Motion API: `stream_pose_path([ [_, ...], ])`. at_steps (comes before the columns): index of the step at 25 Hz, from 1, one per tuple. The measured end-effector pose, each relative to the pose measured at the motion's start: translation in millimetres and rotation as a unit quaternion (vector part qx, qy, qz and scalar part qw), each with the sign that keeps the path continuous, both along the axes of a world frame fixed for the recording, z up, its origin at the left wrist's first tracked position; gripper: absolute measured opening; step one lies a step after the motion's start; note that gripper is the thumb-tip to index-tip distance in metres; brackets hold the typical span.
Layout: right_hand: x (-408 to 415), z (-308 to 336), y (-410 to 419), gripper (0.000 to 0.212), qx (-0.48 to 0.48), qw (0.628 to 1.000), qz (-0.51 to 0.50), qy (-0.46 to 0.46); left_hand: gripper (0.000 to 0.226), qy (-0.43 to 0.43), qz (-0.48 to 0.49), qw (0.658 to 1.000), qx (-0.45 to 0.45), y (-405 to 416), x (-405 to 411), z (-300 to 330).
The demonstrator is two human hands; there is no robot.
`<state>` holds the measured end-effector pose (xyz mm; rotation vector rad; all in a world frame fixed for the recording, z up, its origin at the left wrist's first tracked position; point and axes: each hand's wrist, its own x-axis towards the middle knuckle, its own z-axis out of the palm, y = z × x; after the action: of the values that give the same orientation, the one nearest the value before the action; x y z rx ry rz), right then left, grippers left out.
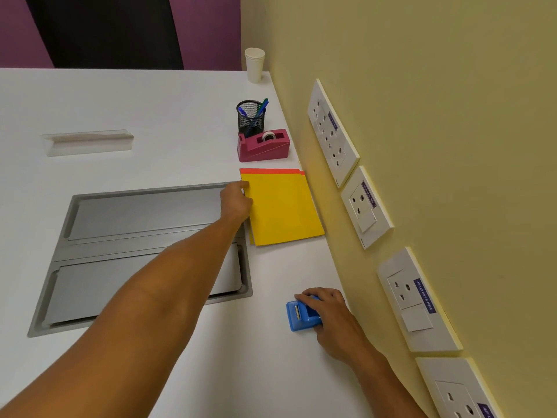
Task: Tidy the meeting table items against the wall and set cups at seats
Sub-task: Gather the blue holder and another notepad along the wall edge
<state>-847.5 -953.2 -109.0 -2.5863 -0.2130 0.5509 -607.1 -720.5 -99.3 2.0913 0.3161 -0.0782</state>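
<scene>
A stack of yellow and orange paper sheets lies on the white table close to the yellow wall. My left hand rests against the stack's left edge, fingers curled on it. Nearer to me, my right hand grips a small blue stapler-like device flat on the table. Beyond the paper stands a pink tape dispenser, then a black mesh pen holder with pens. A stack of white paper cups stands at the far corner by the wall.
A grey metal cable hatch is sunk into the table's middle, under my left forearm. A clear acrylic name stand sits at the left. White power sockets line the wall on the right. A dark chair back is beyond the far edge.
</scene>
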Motion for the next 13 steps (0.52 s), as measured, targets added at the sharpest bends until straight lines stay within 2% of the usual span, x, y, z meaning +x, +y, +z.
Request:
stream_pose_path([
  [8,-3.2,-6.6,-3.0,0.082,-0.011,1.0,0.011,-0.011,0.05,0.036,0.011,0.999,0.028,-8.3,7.6,-14.4],
  [11,-3.6,-7.2,-3.6,0.081,-0.009,1.0,0.019,-0.018,0.047,0.046,-0.032,0.998,0.037,-6.0,9.3,-14.2],
  [13,-2.3,-7.2,-5.2,0.08,-0.01,0.999,0.025,-0.017,0.052,0.059,-0.065,0.996,0.009,-4.7,9.0,-8.7],
])
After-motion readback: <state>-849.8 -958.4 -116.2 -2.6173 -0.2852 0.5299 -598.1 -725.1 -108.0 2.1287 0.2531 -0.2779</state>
